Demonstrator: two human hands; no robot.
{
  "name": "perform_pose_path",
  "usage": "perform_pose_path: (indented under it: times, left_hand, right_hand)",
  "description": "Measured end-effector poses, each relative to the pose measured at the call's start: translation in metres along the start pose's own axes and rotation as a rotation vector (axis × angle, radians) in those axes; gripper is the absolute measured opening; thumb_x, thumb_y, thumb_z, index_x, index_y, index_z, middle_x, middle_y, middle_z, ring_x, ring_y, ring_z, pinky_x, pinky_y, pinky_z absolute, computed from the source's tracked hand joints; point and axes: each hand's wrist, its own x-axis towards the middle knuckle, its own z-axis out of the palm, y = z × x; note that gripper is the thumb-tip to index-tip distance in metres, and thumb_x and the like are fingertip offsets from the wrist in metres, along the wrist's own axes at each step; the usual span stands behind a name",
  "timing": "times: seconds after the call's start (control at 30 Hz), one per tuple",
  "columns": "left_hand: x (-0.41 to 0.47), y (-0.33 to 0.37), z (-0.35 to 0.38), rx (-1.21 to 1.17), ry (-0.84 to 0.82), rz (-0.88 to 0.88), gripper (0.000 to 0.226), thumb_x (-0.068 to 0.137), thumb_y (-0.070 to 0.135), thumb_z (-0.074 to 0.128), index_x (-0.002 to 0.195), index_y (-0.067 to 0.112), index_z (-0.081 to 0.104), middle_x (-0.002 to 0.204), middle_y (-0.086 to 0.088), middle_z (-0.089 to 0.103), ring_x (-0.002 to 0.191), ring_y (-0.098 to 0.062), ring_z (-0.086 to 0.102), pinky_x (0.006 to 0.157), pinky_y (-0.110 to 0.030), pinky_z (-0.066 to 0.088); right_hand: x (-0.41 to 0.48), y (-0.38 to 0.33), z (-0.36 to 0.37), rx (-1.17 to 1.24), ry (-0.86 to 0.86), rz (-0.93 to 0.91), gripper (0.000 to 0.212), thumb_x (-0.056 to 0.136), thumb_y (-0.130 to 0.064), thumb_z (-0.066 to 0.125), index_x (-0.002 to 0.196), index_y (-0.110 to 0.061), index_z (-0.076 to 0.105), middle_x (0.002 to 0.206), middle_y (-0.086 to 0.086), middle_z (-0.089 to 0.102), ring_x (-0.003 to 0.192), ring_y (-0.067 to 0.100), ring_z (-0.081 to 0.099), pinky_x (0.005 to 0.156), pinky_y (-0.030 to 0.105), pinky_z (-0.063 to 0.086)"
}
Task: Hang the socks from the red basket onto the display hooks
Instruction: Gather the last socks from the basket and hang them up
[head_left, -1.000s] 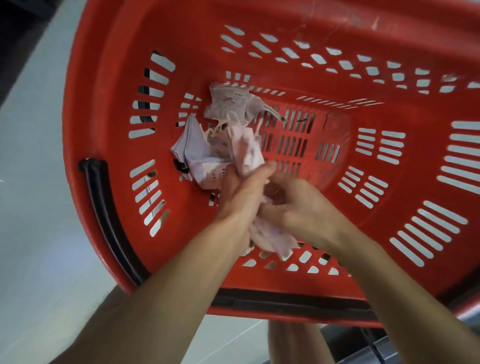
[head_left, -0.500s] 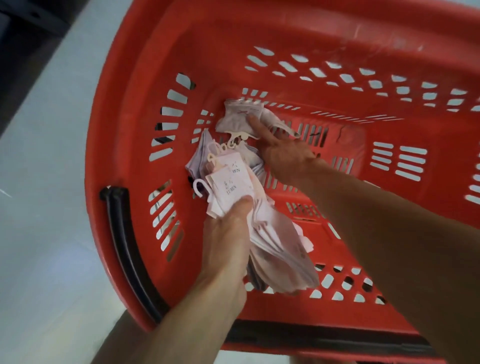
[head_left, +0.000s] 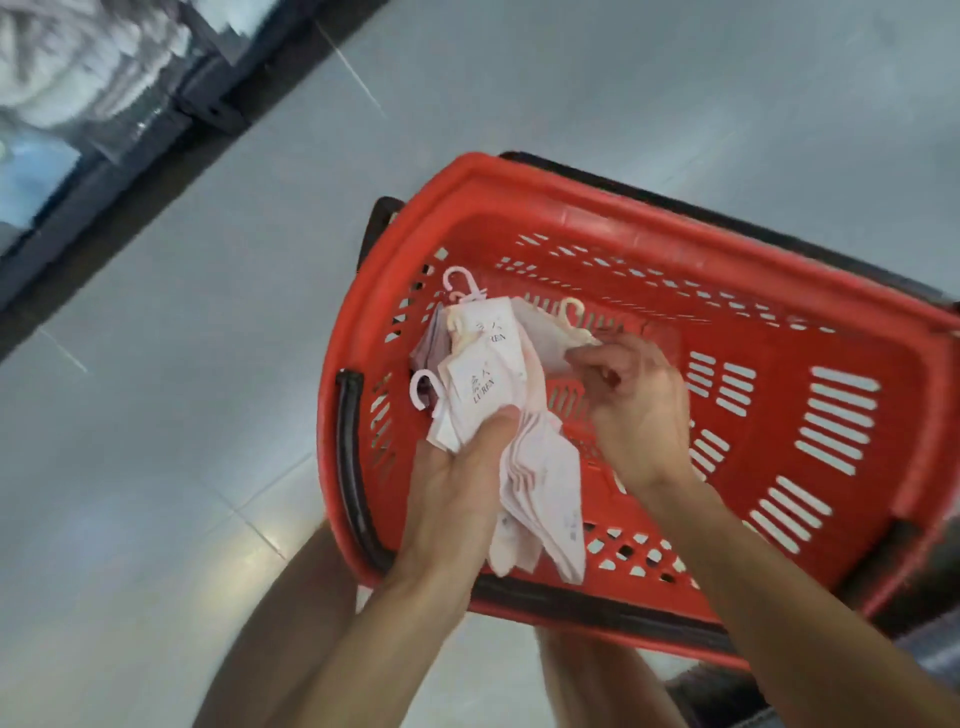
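Note:
The red basket (head_left: 779, 249) stands on the floor below me, seen from above. My left hand (head_left: 457, 483) grips a bunch of pale pink socks (head_left: 540, 478) with white card labels and small pink plastic hangers, held over the basket's left side. My right hand (head_left: 634, 410) pinches another sock pair (head_left: 545, 338) by its cream hanger, right beside the bunch. No socks show on the visible part of the basket's bottom. No display hooks are in view.
Grey tiled floor (head_left: 182, 415) surrounds the basket. A dark shelf base (head_left: 119, 140) with pale packaged goods runs along the upper left. The basket's black handles (head_left: 353, 467) lie folded at its rim. My legs show beneath my arms.
My right hand lifted the last sock pair off the basket bottom and brought it to the bunch in my left hand. The view pulled back and up from the basket.

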Motion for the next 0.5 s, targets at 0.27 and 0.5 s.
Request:
perform_pose_path:
  times: [0.27,0.5]
  left_hand:
    - [-0.152,0.130,-0.006,-0.052,-0.032,0.214,0.039,0.071,0.050,0.069,0.110,0.050,0.070,0.114,0.017,0.075,0.109,-0.008,0.070,0.100,-0.041,0.053]
    - [-0.364,0.258,-0.058,-0.272,0.108,0.511,0.016,0.085,0.023,0.071,0.095,0.030,0.079,0.092,0.006,0.080,0.081,-0.007,0.075,0.069,-0.021,0.059]
  right_hand:
    - [-0.071,-0.182,-0.189,0.432,0.324,-0.062,0.049,0.075,-0.030,0.067,0.113,-0.052,0.046,0.096,-0.030,0.061,0.086,-0.010,0.060,0.070,-0.002,0.040]
    - [-0.136,-0.397,-0.348,0.515,-0.090,-0.555,0.040,0.087,-0.041,0.058,0.127,-0.039,0.058,0.118,-0.018,0.063,0.106,0.007,0.065,0.084,0.025,0.055]
